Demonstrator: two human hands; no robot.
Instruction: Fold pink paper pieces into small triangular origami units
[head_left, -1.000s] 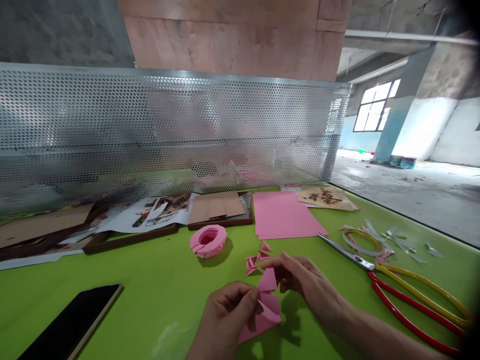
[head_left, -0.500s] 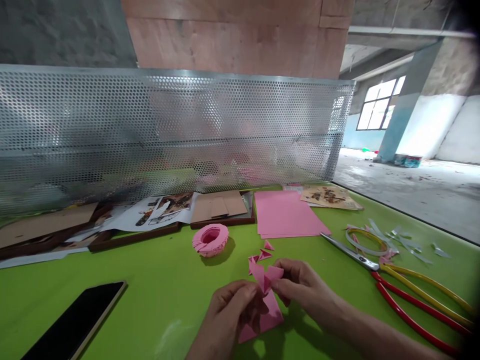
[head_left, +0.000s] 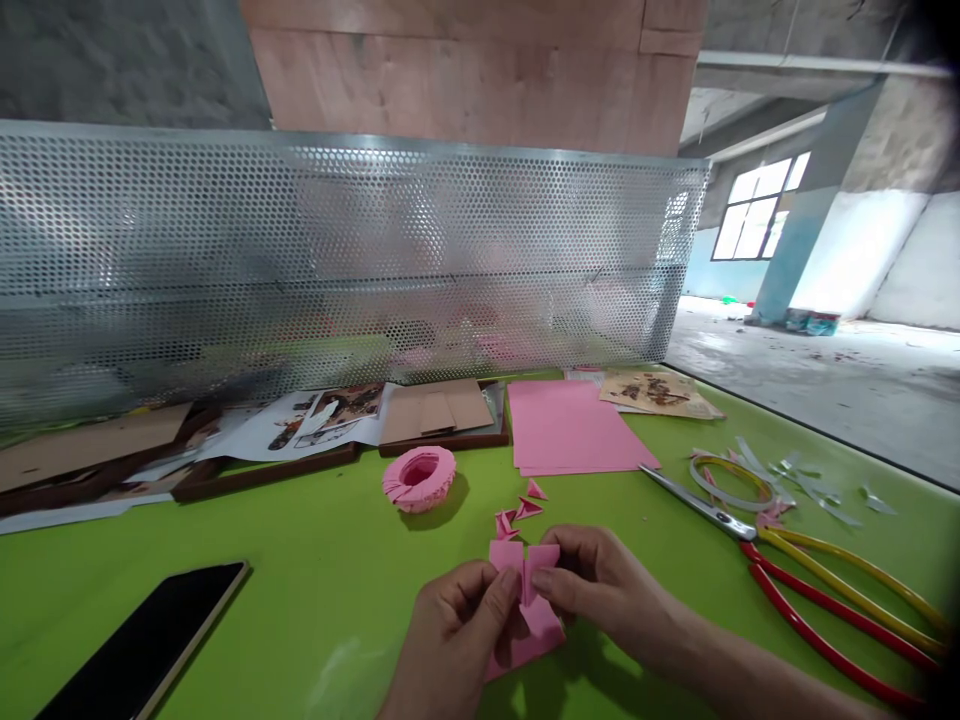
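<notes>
Between my two hands is a small folded piece of pink paper (head_left: 507, 556), its two flaps side by side with a narrow gap down the middle. My left hand (head_left: 459, 625) pinches its left flap, thumb on top. My right hand (head_left: 600, 580) pinches the right flap the same way. Beneath them a flat pink paper piece (head_left: 544, 640) lies on the green table, partly hidden by my left hand. Several small folded pink paper triangles (head_left: 529, 507) lie just beyond my fingertips.
A pink paper ring (head_left: 420, 480) sits beyond my left hand, with a phone (head_left: 142, 640) at the left. Pink sheets (head_left: 574, 425) lie at the back. Scissors (head_left: 739, 525), a tape roll (head_left: 731, 483) and tape scraps are at right. A perforated metal panel (head_left: 337, 250) borders the table.
The folded pink paper has turned from an angled, pointed shape to lying flat toward me, its two flaps now side by side. Both thumbs have come onto its face.
</notes>
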